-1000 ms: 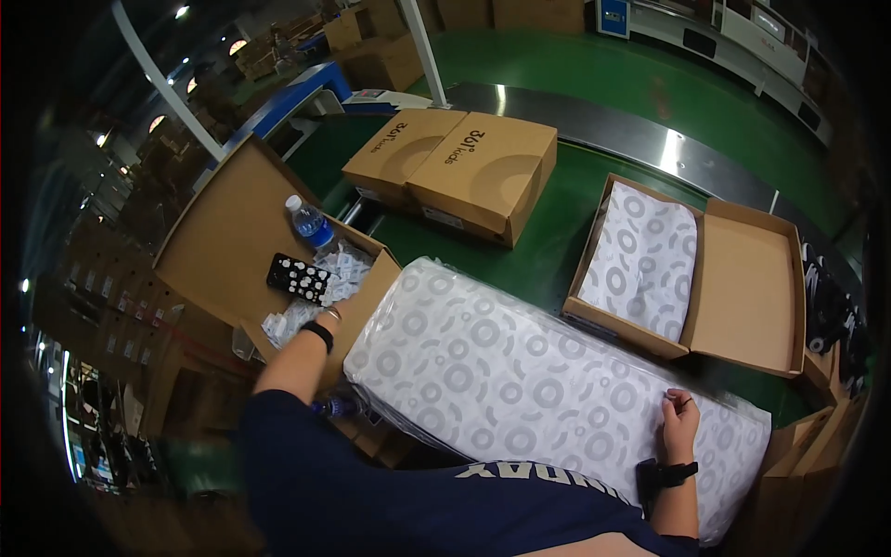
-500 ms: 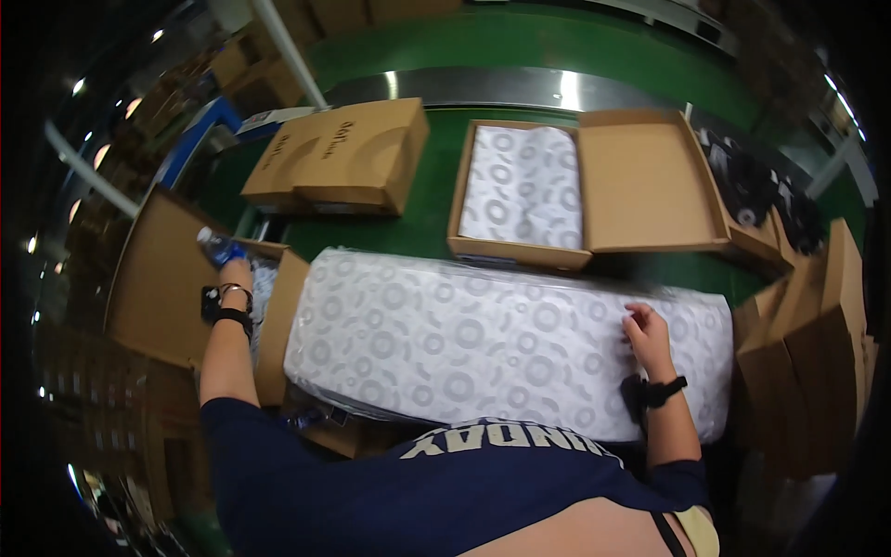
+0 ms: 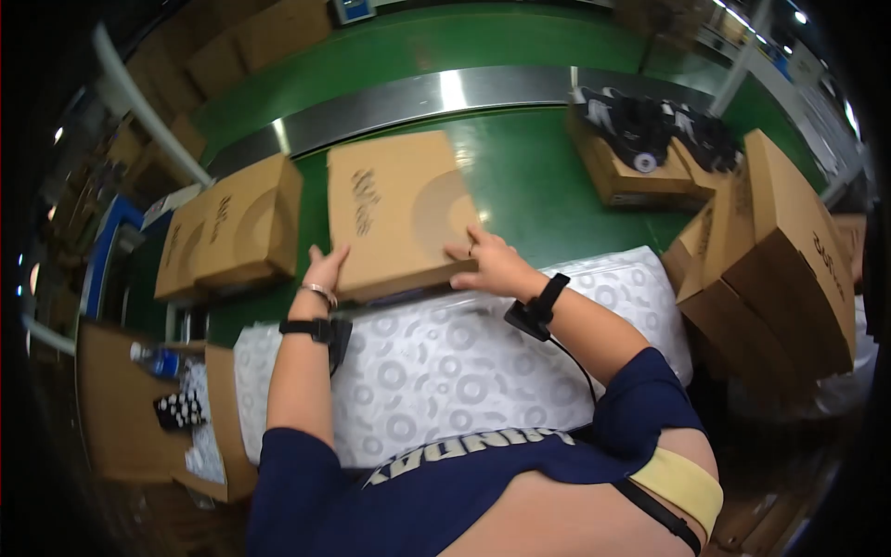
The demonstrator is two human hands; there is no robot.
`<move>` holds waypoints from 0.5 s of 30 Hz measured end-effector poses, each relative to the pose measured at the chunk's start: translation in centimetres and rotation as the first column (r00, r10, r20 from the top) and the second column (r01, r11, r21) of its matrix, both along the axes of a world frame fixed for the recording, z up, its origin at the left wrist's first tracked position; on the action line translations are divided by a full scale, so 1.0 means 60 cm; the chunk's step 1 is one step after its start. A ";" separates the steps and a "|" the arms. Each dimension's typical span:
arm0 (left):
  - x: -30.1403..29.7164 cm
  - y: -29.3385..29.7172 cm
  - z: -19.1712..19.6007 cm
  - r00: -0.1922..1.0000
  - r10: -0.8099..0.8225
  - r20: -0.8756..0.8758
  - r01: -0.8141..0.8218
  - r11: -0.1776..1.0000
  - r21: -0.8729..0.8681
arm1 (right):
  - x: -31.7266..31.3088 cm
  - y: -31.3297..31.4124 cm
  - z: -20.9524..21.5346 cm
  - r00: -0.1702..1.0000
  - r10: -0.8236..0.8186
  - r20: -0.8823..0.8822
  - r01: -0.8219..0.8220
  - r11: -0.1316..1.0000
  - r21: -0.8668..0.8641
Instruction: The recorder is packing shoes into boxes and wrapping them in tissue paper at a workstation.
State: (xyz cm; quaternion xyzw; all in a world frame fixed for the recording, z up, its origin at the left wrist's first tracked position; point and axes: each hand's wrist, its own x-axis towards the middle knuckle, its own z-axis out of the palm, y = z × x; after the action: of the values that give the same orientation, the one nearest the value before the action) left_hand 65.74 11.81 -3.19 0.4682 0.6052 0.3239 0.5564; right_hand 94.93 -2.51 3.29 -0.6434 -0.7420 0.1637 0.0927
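A green worktop (image 3: 548, 176) fills the middle of the view, crossed by a curved band of bare metal (image 3: 436, 97) that catches the ceiling light. The room around it is a dim workshop, with stacks of cardboard along the far edge. Nearest the person lies a thick pile of white sheets printed with grey rings (image 3: 445, 371). On the left sit two closed brown boxes (image 3: 232, 232) side by side, and at the lower left an open carton (image 3: 121, 408) holds a plastic bottle (image 3: 153, 360) and a small black patterned item. On the right a leaning stack of flat boxes (image 3: 789, 241) stands beside an open box of black parts (image 3: 650, 130).

The closed brown box (image 3: 399, 213) lies flat on the worktop, its near edge just over the far edge of the printed pile. The left hand (image 3: 325, 269) presses its near left corner, fingers spread flat and open against the cardboard. The right hand (image 3: 492, 265) rests on the near right corner, fingers curled over the edge in a loose hold.

Half a second ago the left hand was out at the open carton and the right lay on the printed pile; an open box lined with printed sheet stood where the closed one now lies.
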 end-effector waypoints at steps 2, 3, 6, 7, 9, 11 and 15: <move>0.010 -0.010 -0.052 0.908 0.178 -0.379 -0.105 0.973 0.205 | 0.086 0.049 -0.042 0.690 -0.179 -0.701 0.447 0.868 0.219; 0.025 -0.020 -0.028 0.866 0.189 -0.463 -0.097 0.972 0.215 | 0.156 0.065 -0.053 0.557 -0.325 -0.765 0.710 0.664 0.234; 0.064 -0.044 0.017 0.348 0.340 -0.874 0.338 0.824 0.455 | 0.366 0.082 -0.061 -0.061 -0.263 -0.963 0.990 0.106 -0.091; 0.118 -0.066 0.074 0.370 0.207 -0.906 0.506 0.773 0.383 | 0.480 0.056 -0.100 -0.299 -0.224 -0.927 0.882 0.306 -0.359; 0.203 -0.102 0.106 0.473 -0.063 -0.879 0.722 0.599 0.346 | 0.591 0.044 -0.148 -0.404 -0.314 -0.859 0.858 0.194 -0.475; 0.254 -0.136 0.100 0.512 -0.158 -0.845 0.805 0.432 0.407 | 0.524 0.062 -0.112 -0.355 -0.335 -0.873 0.863 0.242 -0.444; 0.352 -0.152 0.109 0.148 -0.142 -0.979 0.854 0.518 0.054 | 0.407 0.103 -0.097 -0.473 -0.267 -0.840 0.830 0.184 -0.526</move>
State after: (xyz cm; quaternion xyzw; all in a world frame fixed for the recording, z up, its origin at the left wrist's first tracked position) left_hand 86.86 2.66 3.33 0.8986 0.4369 -0.0363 0.0165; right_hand 119.36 3.69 -2.53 -0.6164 0.0625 0.2474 0.7450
